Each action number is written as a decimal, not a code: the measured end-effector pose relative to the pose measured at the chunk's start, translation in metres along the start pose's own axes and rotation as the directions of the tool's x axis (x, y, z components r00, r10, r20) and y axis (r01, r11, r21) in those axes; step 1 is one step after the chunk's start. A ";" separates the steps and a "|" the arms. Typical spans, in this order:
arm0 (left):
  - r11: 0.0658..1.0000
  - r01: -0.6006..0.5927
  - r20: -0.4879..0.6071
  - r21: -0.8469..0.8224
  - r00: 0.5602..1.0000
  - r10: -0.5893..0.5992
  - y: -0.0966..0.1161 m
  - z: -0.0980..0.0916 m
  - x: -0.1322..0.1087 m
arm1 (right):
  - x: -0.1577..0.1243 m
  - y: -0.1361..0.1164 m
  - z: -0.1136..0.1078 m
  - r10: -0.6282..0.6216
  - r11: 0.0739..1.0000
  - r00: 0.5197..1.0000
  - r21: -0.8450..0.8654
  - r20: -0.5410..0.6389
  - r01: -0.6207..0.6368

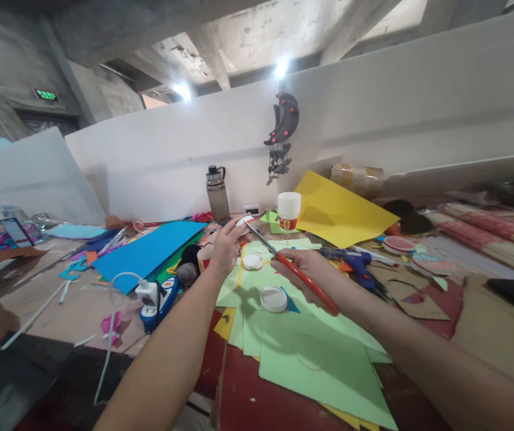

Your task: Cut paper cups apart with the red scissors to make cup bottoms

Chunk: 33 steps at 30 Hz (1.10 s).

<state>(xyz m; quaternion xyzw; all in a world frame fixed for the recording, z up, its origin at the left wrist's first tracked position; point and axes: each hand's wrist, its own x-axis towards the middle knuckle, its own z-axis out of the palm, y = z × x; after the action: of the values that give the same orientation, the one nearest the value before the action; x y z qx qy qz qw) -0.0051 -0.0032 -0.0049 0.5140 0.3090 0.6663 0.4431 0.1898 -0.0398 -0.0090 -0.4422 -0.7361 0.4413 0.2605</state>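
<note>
My left hand (229, 244) is raised over the table, its fingers closed on a small white paper piece (245, 220) that looks cut from a paper cup. My right hand (304, 263) grips scissors with red handles (313, 288). Their metal blades (260, 236) point up and left, with the tips at the white piece; whether they bite into it I cannot tell. Below my hands lie two round white cup-bottom pieces, one nearer (274, 299) and one farther (252, 262), on light green paper sheets (320, 359).
Beyond my hands stand stacked paper cups (289, 209), a yellow sheet (340, 209) and a bottle (217, 194). To the left lie a blue sheet (153, 248), grey yarn (187, 274) and a power strip (156, 305) with a white cable. A blue glue gun (359, 266) lies right.
</note>
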 end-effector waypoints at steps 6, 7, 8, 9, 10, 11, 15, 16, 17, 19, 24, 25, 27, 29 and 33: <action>0.999 -0.048 -0.043 -0.021 0.998 0.047 0.001 -0.004 0.002 | -0.008 -0.009 -0.004 -0.235 0.970 0.972 -0.069 -0.006 0.234; 0.998 -0.054 -0.047 -0.027 0.997 0.053 0.001 -0.005 0.003 | -0.008 -0.009 -0.004 -0.223 0.974 0.975 -0.048 0.014 0.223; 0.998 -0.057 -0.051 -0.036 0.997 0.055 0.001 -0.007 0.003 | -0.009 -0.009 -0.004 -0.200 0.980 0.979 -0.013 0.037 0.201; 0.997 -0.055 -0.054 -0.048 0.997 0.052 0.001 -0.008 0.003 | -0.010 -0.008 -0.004 -0.173 0.985 0.983 0.035 0.064 0.171; 0.997 -0.048 -0.056 -0.061 0.997 0.045 0.002 -0.009 0.003 | -0.010 -0.008 -0.004 -0.146 0.986 0.985 0.090 0.091 0.137; 0.997 -0.039 -0.058 -0.072 0.998 0.035 0.002 -0.010 0.003 | -0.010 -0.008 -0.004 -0.121 0.984 0.986 0.141 0.115 0.104; 0.997 -0.014 -0.050 -0.075 0.999 0.010 0.005 -0.009 0.002 | -0.011 -0.013 -0.005 -0.043 0.971 0.984 0.237 0.173 0.001; 0.998 -0.009 -0.047 -0.068 0.999 0.005 0.005 -0.008 0.001 | -0.011 -0.015 -0.005 -0.031 0.971 0.984 0.238 0.176 -0.012; 0.998 -0.004 -0.046 -0.059 0.999 0.001 0.005 -0.007 0.001 | -0.011 -0.017 -0.005 -0.023 0.972 0.985 0.235 0.171 -0.018; 0.999 0.008 -0.041 -0.040 0.999 -0.009 0.006 -0.006 0.000 | -0.012 -0.021 -0.005 -0.003 0.972 0.987 0.230 0.160 -0.034; 1.000 0.004 -0.016 -0.011 1.000 -0.004 0.005 -0.006 0.000 | -0.016 -0.027 -0.006 0.014 0.970 0.991 0.238 0.136 -0.047; 1.000 0.001 -0.012 -0.009 1.000 -0.001 0.005 -0.006 0.000 | -0.016 -0.027 -0.006 0.005 0.971 0.992 0.236 0.128 -0.035; 1.000 -0.001 -0.010 -0.005 1.000 0.001 0.004 -0.006 0.001 | -0.016 -0.026 -0.006 -0.016 0.973 0.993 0.232 0.120 -0.012; 1.000 -0.002 -0.014 -0.004 1.000 0.002 0.004 -0.006 0.001 | -0.016 -0.025 -0.005 -0.023 0.973 0.993 0.231 0.120 -0.006; 1.000 -0.001 -0.019 -0.007 1.000 0.001 0.003 -0.005 0.001 | -0.016 -0.024 -0.005 0.013 0.971 0.993 0.234 0.120 -0.041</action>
<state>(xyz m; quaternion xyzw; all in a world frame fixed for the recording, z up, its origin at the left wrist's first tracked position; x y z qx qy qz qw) -0.0108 -0.0033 -0.0029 0.5063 0.3106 0.6724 0.4416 0.1909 -0.0566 0.0146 -0.3912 -0.6866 0.5543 0.2614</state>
